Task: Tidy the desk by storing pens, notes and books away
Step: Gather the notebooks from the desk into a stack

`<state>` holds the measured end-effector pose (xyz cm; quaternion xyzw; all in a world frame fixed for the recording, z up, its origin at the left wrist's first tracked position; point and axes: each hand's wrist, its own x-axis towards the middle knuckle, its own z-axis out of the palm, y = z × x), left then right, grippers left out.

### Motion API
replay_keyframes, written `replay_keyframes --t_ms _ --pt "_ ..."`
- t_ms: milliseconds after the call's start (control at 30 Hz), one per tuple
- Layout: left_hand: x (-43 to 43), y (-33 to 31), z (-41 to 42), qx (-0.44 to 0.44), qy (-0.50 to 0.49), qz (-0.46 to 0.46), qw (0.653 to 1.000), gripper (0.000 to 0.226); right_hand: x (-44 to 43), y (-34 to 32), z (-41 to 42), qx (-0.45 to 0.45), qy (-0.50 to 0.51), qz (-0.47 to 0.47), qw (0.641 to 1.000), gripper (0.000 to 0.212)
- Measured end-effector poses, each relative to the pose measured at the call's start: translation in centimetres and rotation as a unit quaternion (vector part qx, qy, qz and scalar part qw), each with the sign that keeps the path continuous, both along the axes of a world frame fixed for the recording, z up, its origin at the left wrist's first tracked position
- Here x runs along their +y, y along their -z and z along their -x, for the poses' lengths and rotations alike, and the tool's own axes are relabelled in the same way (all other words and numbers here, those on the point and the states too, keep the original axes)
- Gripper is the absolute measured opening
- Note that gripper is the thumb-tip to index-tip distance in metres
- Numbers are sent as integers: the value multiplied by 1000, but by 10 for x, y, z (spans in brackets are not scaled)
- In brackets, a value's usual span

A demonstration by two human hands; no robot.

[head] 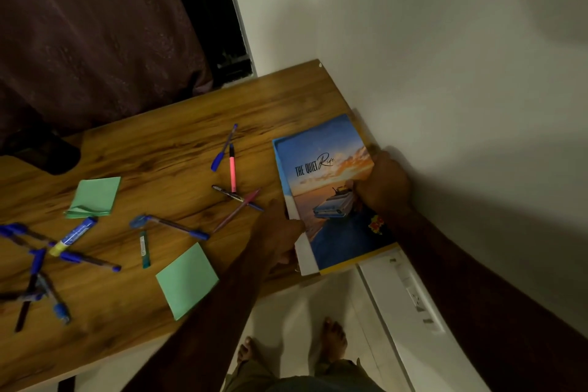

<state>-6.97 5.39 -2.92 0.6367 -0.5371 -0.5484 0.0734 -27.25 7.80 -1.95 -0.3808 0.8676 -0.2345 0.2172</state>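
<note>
barely started tbh. my left hand (280,232) and right hand (383,184) both grip the book stack (324,175) by the wall end of the table (159,143). pens (232,169) and green sticky notes (187,280) lie scattered, not yet stored.

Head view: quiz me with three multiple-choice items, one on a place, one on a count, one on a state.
1. Where is the book? A at the desk's right end; B mid-desk; C in a drawer.
2. How many green notes lie on the desk? A one; B two; C four.
3. What do the hands do? A both hang idle; B both lie flat on the desk; C both grip the book.
Answers: A, it lies at the right end; B, two lie apart; C, the left hand and right hand clasp its side edges.
</note>
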Motion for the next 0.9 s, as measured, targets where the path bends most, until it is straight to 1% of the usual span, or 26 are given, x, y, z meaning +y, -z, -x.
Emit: replay_keyframes --t_ms 133,267,333,400,433,500,567,600,667,733,833,900 --pt "3 -2 -3 -18 11 -27 999 48 0 -2 4 0 22 -1 1000 69" --pt "4 -5 -5 -14 -23 -38 999 49 2 -5 3 2 35 11 999 59" --pt "5 -5 -9 21 -61 -64 996 52 1 -7 1 4 34 16 999 57" --pt "2 -6 -13 71 -113 -74 988 50 0 -7 0 -9 31 19 999 56" --pt "-1 -6 -17 91 -136 -62 985 47 -1 -6 -1 -16 30 20 999 56" --pt "-8 -13 -24 122 -161 -10 979 38 -3 -3 -3 -34 38 27 998 57" --pt "-15 -16 -38 106 -160 78 978 22 -4 -3 -5 -58 55 36 996 58" --pt "-19 -19 -47 106 -166 119 973 21 -4 -4 -5 -71 61 46 995 58" --pt "-27 -23 -64 123 -194 182 956 27 -3 -2 -5 -95 73 67 991 57" --pt "-35 -25 -81 143 -242 200 939 25 -3 1 -5 -130 90 83 984 49" --pt "-45 -22 -107 146 -313 202 917 25 -7 6 -5 -228 100 130 960 23" --pt "-50 -16 -121 186 -336 177 906 22 -9 10 -1 -295 112 142 938 22"
